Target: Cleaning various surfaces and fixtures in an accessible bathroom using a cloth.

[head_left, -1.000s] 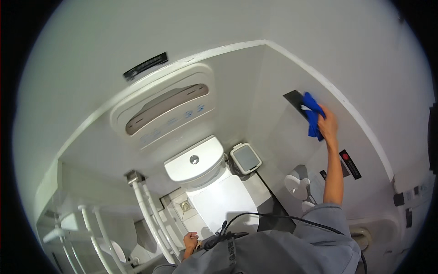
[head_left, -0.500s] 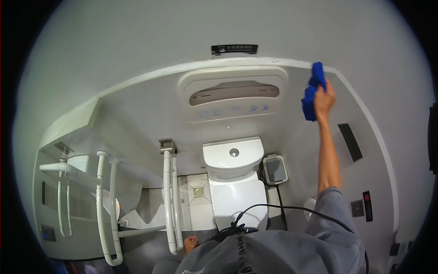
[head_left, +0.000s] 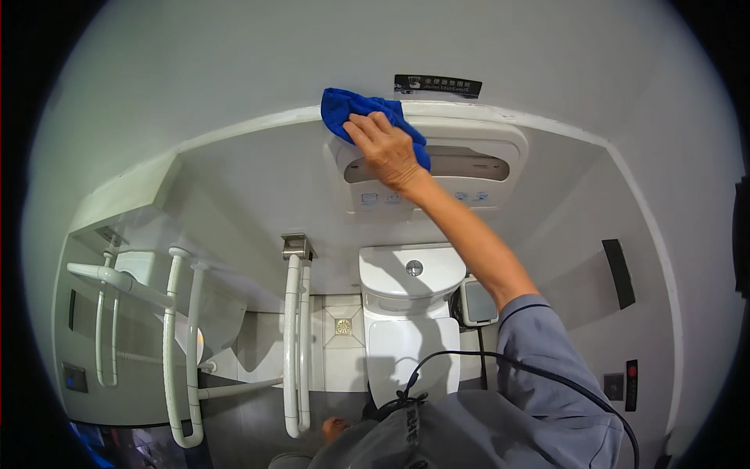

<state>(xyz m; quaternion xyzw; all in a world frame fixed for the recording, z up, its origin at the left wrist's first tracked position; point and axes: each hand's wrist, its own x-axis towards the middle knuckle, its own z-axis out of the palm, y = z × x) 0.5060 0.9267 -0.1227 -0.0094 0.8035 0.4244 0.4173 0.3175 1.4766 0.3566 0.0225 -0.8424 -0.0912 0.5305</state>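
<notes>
My right hand (head_left: 383,150) is closed on a blue cloth (head_left: 344,109), its arm stretched up and across to the left. The cloth lies against the white ledge (head_left: 258,129) along the wall and overlaps the upper left corner of a white seat-cover dispenser (head_left: 512,156). Part of the dispenser's slot is hidden by the hand and cloth. Low by my body, my left hand (head_left: 334,427) shows only in part, its fingers curled with nothing visible in them. It is nearest to a white grab bar (head_left: 292,352).
Below the dispenser stands a white toilet (head_left: 410,270) with its lid down. A small grey bin (head_left: 479,303) is beside it. More white grab bars (head_left: 178,352) and a urinal (head_left: 211,313) are at left. A black cable (head_left: 539,371) crosses my right sleeve.
My right hand has swept the blue cloth left along the ledge, from near the right corner to the dispenser's left end. The view has shifted slightly. My left hand stays low.
</notes>
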